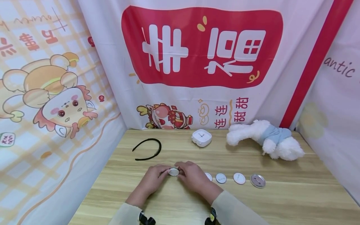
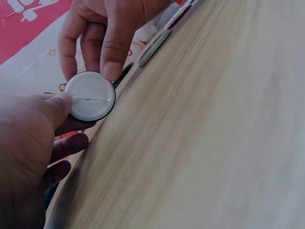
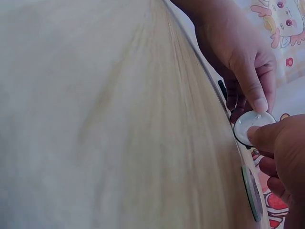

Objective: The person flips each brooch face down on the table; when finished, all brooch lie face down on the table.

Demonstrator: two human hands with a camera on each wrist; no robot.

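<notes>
Between both hands is a round pin-back button badge [image 1: 173, 172], its pale back with the thin pin facing up toward the head camera. My left hand [image 1: 153, 178] pinches one edge, thumb on the back, as the left wrist view shows the badge [image 2: 90, 107] close up. The right hand [image 1: 194, 178] pinches the opposite edge, its thumb [image 3: 259, 136] lying over the back in the right wrist view. The badge's front is hidden. Just right of the right hand, a similar badge [image 1: 208, 177] lies partly covered by that hand.
Further right, a row continues with a white badge [image 1: 221, 178], another white one [image 1: 239, 178] and a pinkish metallic one [image 1: 257, 181]. Behind the hands lie a black headband [image 1: 160, 147], a small white clock [image 1: 201, 137] and a white plush toy [image 1: 264, 139]. Printed cloth hangs around the wooden table [image 1: 112, 184].
</notes>
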